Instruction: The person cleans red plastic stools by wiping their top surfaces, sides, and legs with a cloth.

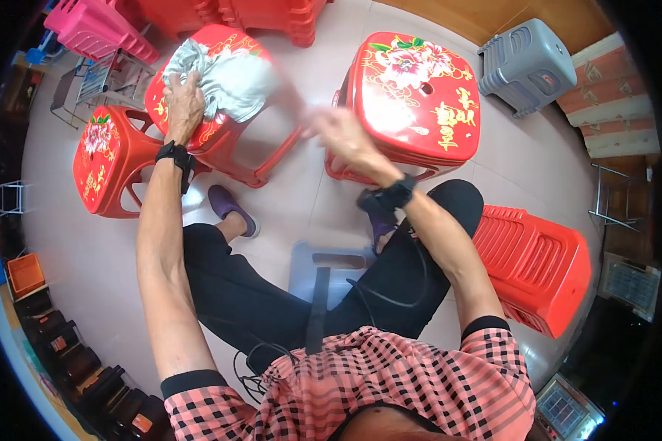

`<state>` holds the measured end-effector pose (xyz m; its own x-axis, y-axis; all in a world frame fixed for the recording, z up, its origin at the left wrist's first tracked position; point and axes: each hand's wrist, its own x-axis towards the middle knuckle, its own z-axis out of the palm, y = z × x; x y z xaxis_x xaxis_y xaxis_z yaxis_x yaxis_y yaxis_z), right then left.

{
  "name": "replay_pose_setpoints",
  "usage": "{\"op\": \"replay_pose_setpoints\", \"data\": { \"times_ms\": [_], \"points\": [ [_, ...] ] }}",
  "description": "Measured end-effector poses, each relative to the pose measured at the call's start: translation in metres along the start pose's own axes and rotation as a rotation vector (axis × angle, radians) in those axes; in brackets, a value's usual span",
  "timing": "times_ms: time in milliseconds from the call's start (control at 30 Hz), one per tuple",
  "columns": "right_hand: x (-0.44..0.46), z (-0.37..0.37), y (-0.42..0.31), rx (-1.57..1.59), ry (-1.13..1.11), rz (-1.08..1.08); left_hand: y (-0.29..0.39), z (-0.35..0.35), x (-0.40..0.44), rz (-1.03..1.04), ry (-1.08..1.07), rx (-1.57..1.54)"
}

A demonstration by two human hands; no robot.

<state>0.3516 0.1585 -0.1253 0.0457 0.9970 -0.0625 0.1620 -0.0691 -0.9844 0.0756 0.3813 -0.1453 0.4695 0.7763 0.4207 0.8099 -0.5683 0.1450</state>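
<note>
A pale grey-green cloth (pixel 237 87) lies bunched over the seat of a red plastic stool (pixel 217 38) with a printed flower design. My left hand (pixel 184 104) grips the cloth's near-left part, pressing it against the seat. My right hand (pixel 343 134) is smeared by motion in the gap between this stool and a stack of red flowered stools (pixel 419 99). Its fingers are too blurred to read. Beside the wiped-over stool, at the left, a smaller red flowered stool (pixel 97 158) lies tilted with its legs showing.
More red stools (pixel 533 264) lie on their side at my right. A grey stool stack (pixel 529 67) stands at the back right, and pink stools (pixel 99 28) at the back left. Under me is a translucent bluish stool (pixel 301 268). Black cables (pixel 254 367) hang around my lap.
</note>
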Motion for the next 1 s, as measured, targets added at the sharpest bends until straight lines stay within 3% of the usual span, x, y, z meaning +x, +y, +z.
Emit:
{"op": "replay_pose_setpoints", "data": {
  "times_ms": [100,200,300,400,567,733,900,1000],
  "points": [
    [0.037,0.074,0.027,0.169,-0.030,0.427,0.009,-0.008,-0.001,-0.042,-0.030,-0.011],
    [0.077,0.128,0.054,0.573,0.042,0.427,0.014,-0.013,-0.003,-0.064,-0.064,-0.028],
    [0.100,0.154,0.063,0.850,-0.026,0.469,0.016,-0.019,-0.008,-0.047,-0.081,-0.027],
    [0.078,0.154,0.065,0.840,-0.042,0.518,0.023,-0.027,-0.020,0.025,-0.108,-0.054],
    [0.016,0.131,0.058,1.119,-0.165,0.558,0.068,-0.061,-0.048,0.063,-0.224,-0.145],
    [-0.020,0.129,0.052,1.170,-0.200,0.528,0.092,-0.086,-0.070,0.095,-0.373,-0.199],
    [-0.051,0.126,0.049,1.099,-0.193,0.532,0.104,-0.075,-0.094,0.170,-0.305,-0.305],
    [-0.066,0.131,0.048,1.045,-0.178,0.512,0.123,-0.073,-0.089,0.318,-0.336,-0.369]
  ]
}}
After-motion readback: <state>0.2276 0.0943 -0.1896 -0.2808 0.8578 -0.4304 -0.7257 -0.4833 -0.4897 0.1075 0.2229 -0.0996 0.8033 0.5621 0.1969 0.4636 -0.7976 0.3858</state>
